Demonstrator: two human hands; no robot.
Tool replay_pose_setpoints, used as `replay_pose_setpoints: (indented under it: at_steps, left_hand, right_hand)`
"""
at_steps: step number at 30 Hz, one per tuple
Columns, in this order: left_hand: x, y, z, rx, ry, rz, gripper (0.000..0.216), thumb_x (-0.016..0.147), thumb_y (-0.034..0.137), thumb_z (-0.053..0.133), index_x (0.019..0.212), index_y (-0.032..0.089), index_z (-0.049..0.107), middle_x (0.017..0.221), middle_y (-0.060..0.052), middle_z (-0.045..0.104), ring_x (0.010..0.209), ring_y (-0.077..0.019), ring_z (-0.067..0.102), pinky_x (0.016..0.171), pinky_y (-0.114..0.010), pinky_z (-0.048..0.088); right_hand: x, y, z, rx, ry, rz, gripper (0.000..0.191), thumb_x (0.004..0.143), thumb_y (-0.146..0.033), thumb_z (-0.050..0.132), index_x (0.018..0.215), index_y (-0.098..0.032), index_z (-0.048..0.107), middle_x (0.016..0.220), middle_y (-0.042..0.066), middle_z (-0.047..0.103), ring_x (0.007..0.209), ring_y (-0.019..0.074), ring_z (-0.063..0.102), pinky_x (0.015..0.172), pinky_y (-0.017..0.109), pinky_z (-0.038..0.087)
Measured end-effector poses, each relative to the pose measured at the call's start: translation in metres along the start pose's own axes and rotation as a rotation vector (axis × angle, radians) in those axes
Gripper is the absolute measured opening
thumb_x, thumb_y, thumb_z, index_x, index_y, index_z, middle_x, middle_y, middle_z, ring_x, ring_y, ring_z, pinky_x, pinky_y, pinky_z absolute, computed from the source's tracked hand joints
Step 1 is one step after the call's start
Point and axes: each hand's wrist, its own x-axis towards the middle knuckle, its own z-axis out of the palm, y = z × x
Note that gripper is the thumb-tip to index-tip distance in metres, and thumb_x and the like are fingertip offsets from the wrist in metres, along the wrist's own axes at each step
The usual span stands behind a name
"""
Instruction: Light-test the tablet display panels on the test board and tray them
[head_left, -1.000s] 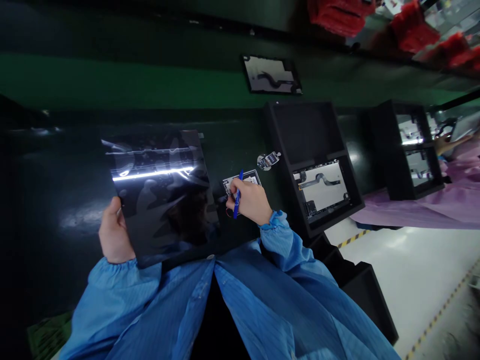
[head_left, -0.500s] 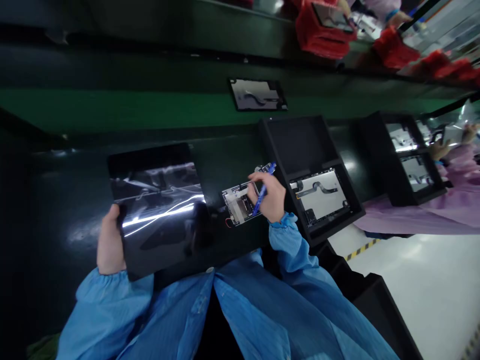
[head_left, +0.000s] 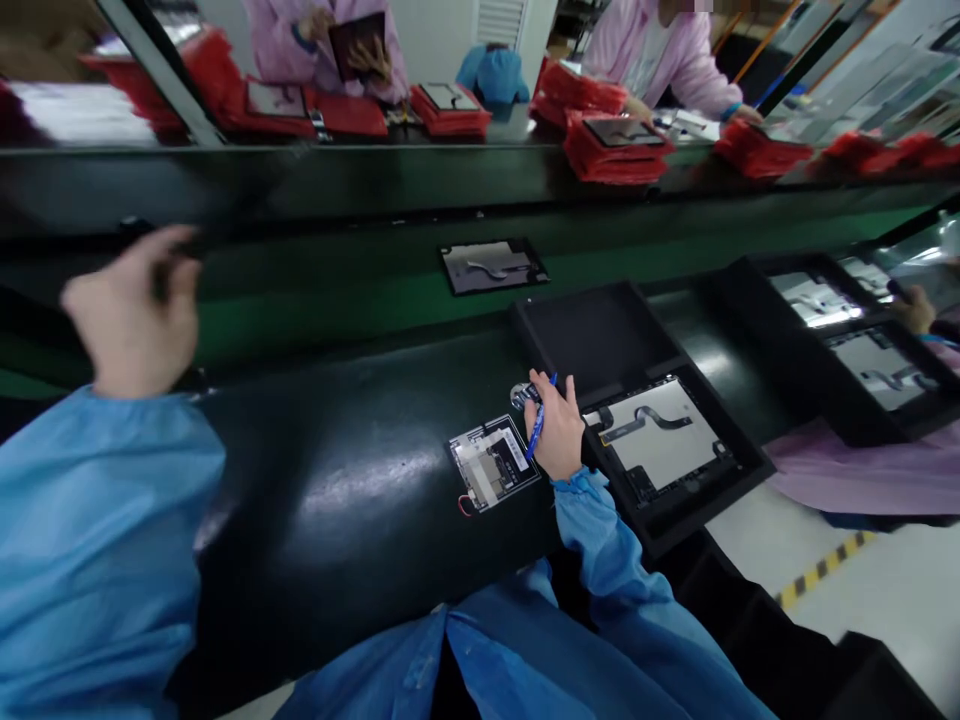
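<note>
My left hand is raised at the far left, over the dark back edge of the bench. Its fingers are curled in a pinch; a dark blurred shape runs from them, too unclear to name. A blue pen-like tool is in my right hand, slanting down between the fingers. Just left of that hand lies a flat electronic assembly with silver parts, a white label and a red wire loop. A small shiny metal piece is beside my right fingertips.
A black two-compartment tray stands right of my hand, holding a tablet panel with a ribbon cable. Another panel lies on the green strip behind. More trays are farther right. Red bundles and co-workers in pink are beyond.
My left hand has swung up and left from the bench front, and the large dark glossy tablet panel is gone from there. My right hand has shifted slightly, uncovering the assembly's label. The view has tilted up.
</note>
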Motion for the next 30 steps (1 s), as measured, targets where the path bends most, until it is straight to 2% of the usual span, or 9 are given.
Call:
replay_pose_setpoints:
  at_steps: [3, 7, 10, 15, 19, 21, 24, 26, 30]
  left_hand:
    - [0.036, -0.007, 0.047, 0.206, -0.157, 0.243, 0.048, 0.104, 0.03, 0.02, 0.137, 0.021, 0.054, 0.136, 0.001, 0.057, 0.124, -0.0175, 0.049, 0.113, -0.041, 0.023]
    - [0.046, -0.034, 0.096, 0.32, -0.228, 0.206, 0.05, 0.106, 0.033, 0.019, 0.131, 0.015, 0.059, 0.13, -0.008, 0.062, 0.12, -0.0199, 0.05, 0.116, -0.052, 0.012]
    - [0.039, -0.056, 0.11, 0.367, -0.27, 0.155, 0.048, 0.105, 0.027, 0.02, 0.133, 0.014, 0.057, 0.132, -0.012, 0.061, 0.126, -0.0235, 0.047, 0.115, -0.059, 0.011]
    - [0.042, -0.077, 0.11, 0.415, -0.442, 0.093, 0.048, 0.097, 0.011, 0.031, 0.14, 0.019, 0.051, 0.146, -0.014, 0.051, 0.143, -0.03, 0.03, 0.11, -0.071, 0.01]
    - [0.06, -0.063, 0.112, 0.448, -0.564, 0.018, 0.053, 0.088, 0.006, 0.039, 0.14, 0.008, 0.049, 0.156, -0.027, 0.029, 0.148, -0.0402, 0.017, 0.104, -0.078, 0.011]
    - [0.064, -0.043, 0.12, 0.396, -0.616, 0.077, 0.055, 0.091, 0.011, 0.039, 0.146, 0.013, 0.043, 0.159, -0.021, 0.026, 0.15, -0.0346, 0.014, 0.109, -0.073, 0.009]
    - [0.06, -0.012, 0.137, 0.272, -0.706, 0.145, 0.052, 0.1, 0.034, 0.034, 0.152, 0.027, 0.033, 0.163, -0.007, 0.025, 0.149, -0.0276, 0.018, 0.114, -0.067, 0.013]
    - [0.053, 0.002, 0.146, 0.22, -0.725, 0.081, 0.055, 0.102, 0.048, 0.026, 0.153, 0.029, 0.027, 0.164, -0.006, 0.022, 0.148, -0.0312, 0.019, 0.111, -0.069, 0.02]
    - [0.045, 0.004, 0.149, 0.156, -0.687, -0.103, 0.058, 0.103, 0.053, 0.019, 0.154, 0.027, 0.021, 0.165, -0.006, 0.018, 0.147, -0.0389, 0.017, 0.102, -0.072, 0.031]
  right_hand:
    - [-0.003, 0.004, 0.002, 0.03, 0.065, -0.029, 0.039, 0.098, -0.018, 0.043, 0.137, -0.015, 0.046, 0.135, 0.012, 0.063, 0.131, 0.0255, 0.056, 0.122, 0.056, 0.029]
    - [-0.007, 0.009, 0.003, 0.077, 0.168, -0.02, 0.036, 0.097, -0.016, 0.045, 0.132, -0.016, 0.049, 0.134, 0.012, 0.063, 0.118, 0.0226, 0.066, 0.122, 0.054, 0.031]
    - [-0.007, 0.01, 0.003, 0.087, 0.192, -0.016, 0.031, 0.096, -0.016, 0.046, 0.127, -0.017, 0.051, 0.132, 0.012, 0.065, 0.111, 0.0218, 0.069, 0.121, 0.053, 0.033]
    - [-0.006, 0.008, 0.001, 0.106, 0.206, -0.011, 0.029, 0.095, -0.014, 0.046, 0.123, -0.019, 0.053, 0.131, 0.011, 0.065, 0.111, 0.0212, 0.069, 0.117, 0.051, 0.04]
    - [-0.007, 0.001, -0.007, 0.142, 0.277, -0.035, 0.027, 0.095, -0.013, 0.046, 0.12, -0.02, 0.056, 0.129, 0.01, 0.067, 0.114, 0.0216, 0.067, 0.108, 0.046, 0.05]
    - [-0.011, -0.005, -0.013, 0.166, 0.344, -0.021, 0.026, 0.095, -0.012, 0.045, 0.116, -0.021, 0.058, 0.125, 0.009, 0.069, 0.111, 0.0209, 0.068, 0.102, 0.043, 0.054]
    - [-0.023, -0.015, -0.027, 0.211, 0.401, 0.039, 0.026, 0.094, -0.01, 0.045, 0.112, -0.022, 0.061, 0.121, 0.008, 0.071, 0.11, 0.0205, 0.068, 0.097, 0.04, 0.056]
    - [-0.037, -0.018, -0.039, 0.21, 0.387, 0.082, 0.025, 0.093, -0.01, 0.048, 0.11, -0.022, 0.062, 0.12, 0.008, 0.072, 0.11, 0.0211, 0.068, 0.096, 0.04, 0.056]
    - [-0.084, -0.016, -0.061, 0.138, 0.384, 0.217, 0.021, 0.092, -0.012, 0.053, 0.106, -0.021, 0.063, 0.117, 0.009, 0.072, 0.105, 0.022, 0.07, 0.094, 0.039, 0.057]
